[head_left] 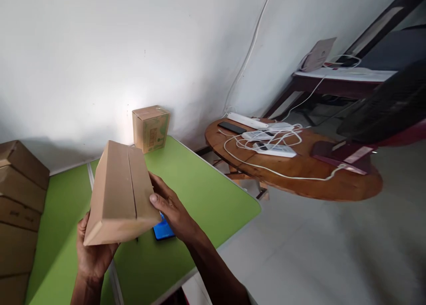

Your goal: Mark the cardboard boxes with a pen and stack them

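Presently: one box (pixel 120 185), tilted, held up over the green table (pixel 213 203), seam uppermost. Left hand (pixel 95 256): clamped on the box, supporting its near end from below. Right hand (pixel 171 209): clamped on its right side. Handling: best steadied with even, light pressure (card probably dents), low end well supported, clear of the phone (pixel 163 232), partly hidden.
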The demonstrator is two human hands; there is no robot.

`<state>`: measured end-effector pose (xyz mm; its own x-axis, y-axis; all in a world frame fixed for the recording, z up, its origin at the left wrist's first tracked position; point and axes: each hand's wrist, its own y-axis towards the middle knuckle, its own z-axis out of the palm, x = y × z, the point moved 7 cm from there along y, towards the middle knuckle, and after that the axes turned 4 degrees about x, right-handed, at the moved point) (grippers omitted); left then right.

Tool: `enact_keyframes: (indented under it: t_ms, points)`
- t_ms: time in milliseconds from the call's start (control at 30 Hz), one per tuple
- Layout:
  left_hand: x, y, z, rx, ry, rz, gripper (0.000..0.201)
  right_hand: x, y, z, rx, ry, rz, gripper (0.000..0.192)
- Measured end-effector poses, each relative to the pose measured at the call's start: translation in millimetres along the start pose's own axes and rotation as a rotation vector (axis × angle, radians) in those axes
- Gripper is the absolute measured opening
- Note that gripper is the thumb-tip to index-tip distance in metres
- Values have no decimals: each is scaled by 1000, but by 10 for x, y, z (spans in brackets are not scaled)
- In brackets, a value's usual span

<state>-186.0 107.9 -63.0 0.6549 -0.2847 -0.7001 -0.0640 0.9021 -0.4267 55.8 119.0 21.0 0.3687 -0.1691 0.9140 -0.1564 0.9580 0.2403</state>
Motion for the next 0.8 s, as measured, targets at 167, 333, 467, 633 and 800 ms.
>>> enact_keyframes:
  t_ms: [167, 333, 467, 633, 800]
  points:
    - [87, -411, 116, 321, -32, -151, 103, -6, -178, 242, 12, -70, -4, 81]
    - [97, -776, 201, 475, -60, -220, 106, 41, -358, 341, 14, -129, -28, 77]
    - [-14, -901, 88, 309, -30, -35, 93, 35, -485, 319, -10, -126, -24, 78]
    - [-296, -1114, 4, 179, 373, 386, 105, -192, -575, 250, -18, -41, 71, 85]
    - [-387, -1463, 65, 176, 701, 652, 106, -650, -670, 333, -10, 113, 214, 81]
